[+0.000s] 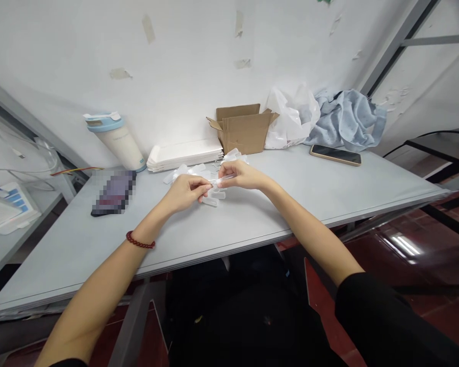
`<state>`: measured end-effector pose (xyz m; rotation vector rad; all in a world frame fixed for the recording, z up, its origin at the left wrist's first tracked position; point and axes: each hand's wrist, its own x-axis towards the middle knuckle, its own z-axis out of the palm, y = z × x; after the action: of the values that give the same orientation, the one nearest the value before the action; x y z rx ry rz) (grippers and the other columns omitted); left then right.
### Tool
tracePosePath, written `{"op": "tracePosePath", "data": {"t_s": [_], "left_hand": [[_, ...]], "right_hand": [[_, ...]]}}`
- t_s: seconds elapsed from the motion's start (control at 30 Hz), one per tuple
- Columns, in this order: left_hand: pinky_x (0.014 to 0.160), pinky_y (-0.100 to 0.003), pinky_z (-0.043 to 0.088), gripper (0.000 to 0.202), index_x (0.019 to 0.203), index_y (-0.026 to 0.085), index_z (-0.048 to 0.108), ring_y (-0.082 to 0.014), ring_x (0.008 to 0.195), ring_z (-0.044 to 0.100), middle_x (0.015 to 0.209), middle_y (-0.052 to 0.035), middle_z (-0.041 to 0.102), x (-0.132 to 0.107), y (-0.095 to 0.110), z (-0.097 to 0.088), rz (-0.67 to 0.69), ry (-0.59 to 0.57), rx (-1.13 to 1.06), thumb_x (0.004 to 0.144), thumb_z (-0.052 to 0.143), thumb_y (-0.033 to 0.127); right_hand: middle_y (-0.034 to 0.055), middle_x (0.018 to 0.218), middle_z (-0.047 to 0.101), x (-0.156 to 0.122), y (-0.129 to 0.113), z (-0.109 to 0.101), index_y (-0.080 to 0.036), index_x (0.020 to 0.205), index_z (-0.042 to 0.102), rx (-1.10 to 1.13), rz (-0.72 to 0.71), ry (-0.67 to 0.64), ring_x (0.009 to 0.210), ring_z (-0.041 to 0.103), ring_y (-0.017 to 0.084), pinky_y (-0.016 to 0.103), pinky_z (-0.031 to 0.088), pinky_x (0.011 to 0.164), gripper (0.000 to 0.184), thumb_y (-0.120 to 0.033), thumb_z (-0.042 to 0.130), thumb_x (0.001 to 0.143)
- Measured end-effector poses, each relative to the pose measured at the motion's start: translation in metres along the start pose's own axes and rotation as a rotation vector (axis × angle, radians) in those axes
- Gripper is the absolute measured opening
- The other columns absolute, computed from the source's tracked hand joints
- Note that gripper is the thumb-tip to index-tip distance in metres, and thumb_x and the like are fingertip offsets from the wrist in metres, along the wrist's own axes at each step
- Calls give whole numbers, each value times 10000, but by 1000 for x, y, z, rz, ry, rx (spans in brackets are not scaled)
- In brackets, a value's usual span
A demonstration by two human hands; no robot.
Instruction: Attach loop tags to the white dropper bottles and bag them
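My left hand (187, 192) and my right hand (241, 175) meet above the middle of the table, thumbs and fingers pinched close together. Between the right fingertips is a small translucent plastic tube (226, 178) with a white end pointing toward the left hand. The left fingertips close on something thin at that end, too small to make out. Under and around both hands lie several small translucent plastic pieces; one clear piece (211, 202) rests just in front of the left fingertips, and a cluster (191, 169) spreads behind the left hand.
Along the wall stand a cream tumbler (119, 145) with a blue lid, a stack of white boxes (185, 154), an open cardboard box (245, 133), a white plastic bag (290, 120) and a light blue cloth (346, 120). A phone (335, 155) lies right, a blurred-out dark item (115, 192) left.
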<state>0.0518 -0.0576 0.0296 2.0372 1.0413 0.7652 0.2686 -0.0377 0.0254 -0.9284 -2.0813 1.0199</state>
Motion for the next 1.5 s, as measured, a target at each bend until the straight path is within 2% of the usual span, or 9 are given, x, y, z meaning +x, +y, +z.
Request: {"op": "tracePosePath", "data": {"t_s": [0.4,1.3,1.5], "left_hand": [[491,-233,453,224,698,124,689,-110,455,538,580,-16,634,-3,1,5,-12,-4,7,756,618,329],[481,-228,450,218,687,122,693,-104,441,532,571,-13,629,-4,4,5,-17,-17,-6,747,626,321],[487,-228,447,229,695,125,687,-104,452,534,588,-17,639,-3,5,3,-9,-29,0,765,626,334]], "right_hand": [[-2,707,582,1,1,8,-150,736,565,20,-42,-3,678,488,121,260,348,635,211,-300,702,679],[-12,686,567,-1,-2,10,-166,713,523,84,-27,-42,670,486,118,254,361,618,220,-279,710,683],[-19,662,560,0,-1,10,-159,714,532,126,-12,-43,605,463,93,230,347,551,229,-276,727,684]]}}
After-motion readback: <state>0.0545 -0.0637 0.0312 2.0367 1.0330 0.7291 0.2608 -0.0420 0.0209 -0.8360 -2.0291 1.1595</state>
